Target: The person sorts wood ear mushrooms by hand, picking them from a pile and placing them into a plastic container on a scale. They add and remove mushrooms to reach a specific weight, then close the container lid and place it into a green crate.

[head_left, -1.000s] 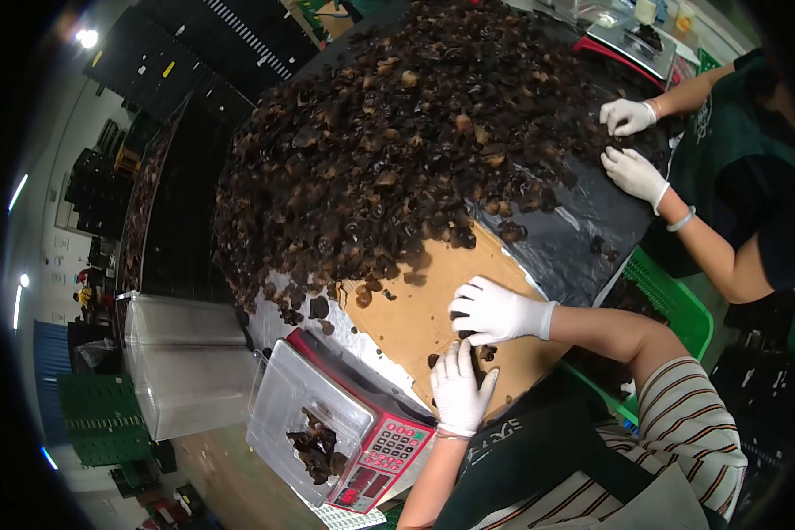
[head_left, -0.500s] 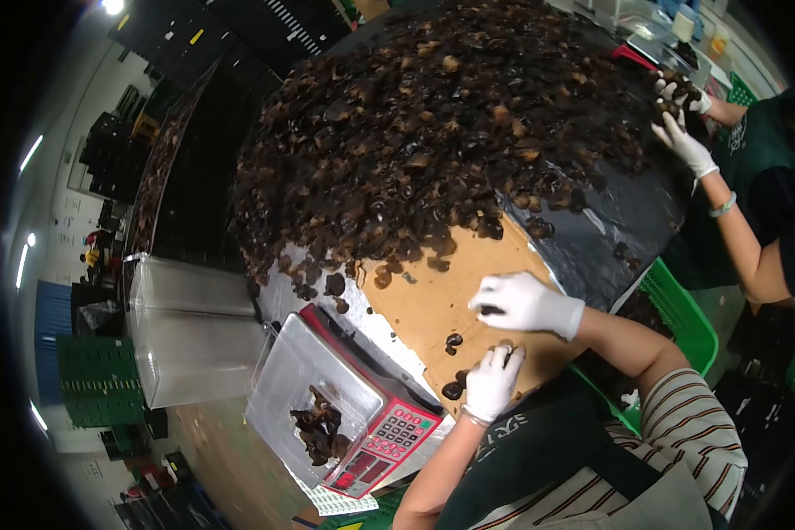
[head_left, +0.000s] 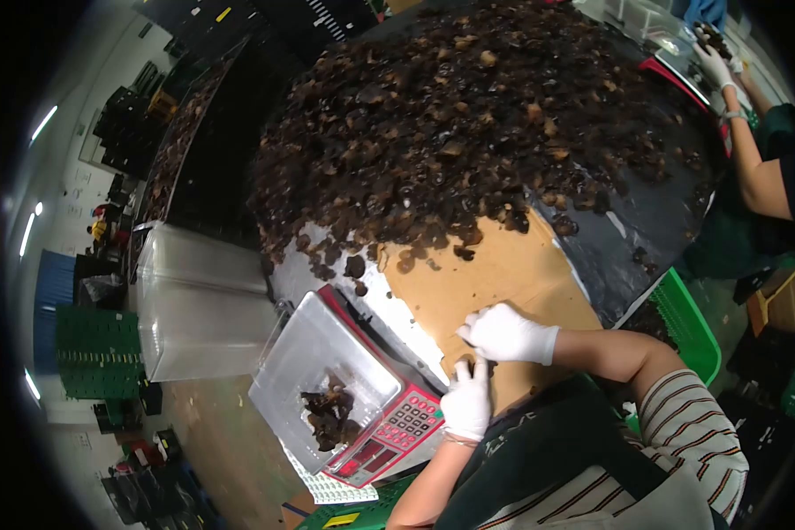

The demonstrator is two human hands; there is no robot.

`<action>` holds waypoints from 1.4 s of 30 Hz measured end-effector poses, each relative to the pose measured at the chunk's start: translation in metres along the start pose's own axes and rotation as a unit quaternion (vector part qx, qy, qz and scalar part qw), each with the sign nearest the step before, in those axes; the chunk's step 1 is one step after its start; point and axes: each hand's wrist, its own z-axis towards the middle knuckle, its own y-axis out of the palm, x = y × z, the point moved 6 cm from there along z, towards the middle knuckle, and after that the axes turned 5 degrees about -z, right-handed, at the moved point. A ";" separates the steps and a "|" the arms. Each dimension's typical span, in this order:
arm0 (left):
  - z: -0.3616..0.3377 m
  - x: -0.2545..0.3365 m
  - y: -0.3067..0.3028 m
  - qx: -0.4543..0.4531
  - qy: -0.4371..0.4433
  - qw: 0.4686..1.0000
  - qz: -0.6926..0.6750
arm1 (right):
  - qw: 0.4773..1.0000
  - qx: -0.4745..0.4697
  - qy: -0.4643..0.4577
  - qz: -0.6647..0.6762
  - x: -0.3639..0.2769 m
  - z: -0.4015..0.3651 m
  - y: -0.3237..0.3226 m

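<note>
My right hand [head_left: 510, 334], in a white glove, is closed above the cardboard sheet [head_left: 450, 287], its fingers curled downward. Just below it is my left hand [head_left: 466, 405], also gloved, with its fingertips closed around a dark mushroom piece [head_left: 470, 361]. The two hands nearly touch, and the gloves cover most of what lies between them. Left of my hands stands a red-framed digital scale [head_left: 420, 420], with a clump of dark mushrooms [head_left: 329, 415] on its metal pan.
A large heap of dark mushrooms [head_left: 450, 124] covers the table beyond the cardboard. Clear plastic bins [head_left: 199, 305] stand at the left. A green crate [head_left: 693, 322] is at the right. Across the table, a co-worker's gloved hand [head_left: 714, 66] holds mushrooms near another scale [head_left: 680, 79].
My right hand has moved down and left, close to my left hand, which shifted slightly left. Mushroom pieces between them are now mostly covered. The co-worker's hands moved up toward the far scale.
</note>
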 end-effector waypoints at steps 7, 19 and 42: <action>-0.018 0.003 -0.022 0.006 0.037 0.977 -0.208 | 0.960 0.066 0.040 0.268 0.010 0.019 -0.025; -0.104 -0.174 -0.179 0.375 -0.236 0.769 -0.461 | 0.865 0.218 -0.229 0.389 -0.164 0.110 -0.103; -0.110 -0.142 -0.173 0.454 -0.129 0.808 -0.353 | 0.971 0.204 0.002 0.121 0.024 -0.049 -0.013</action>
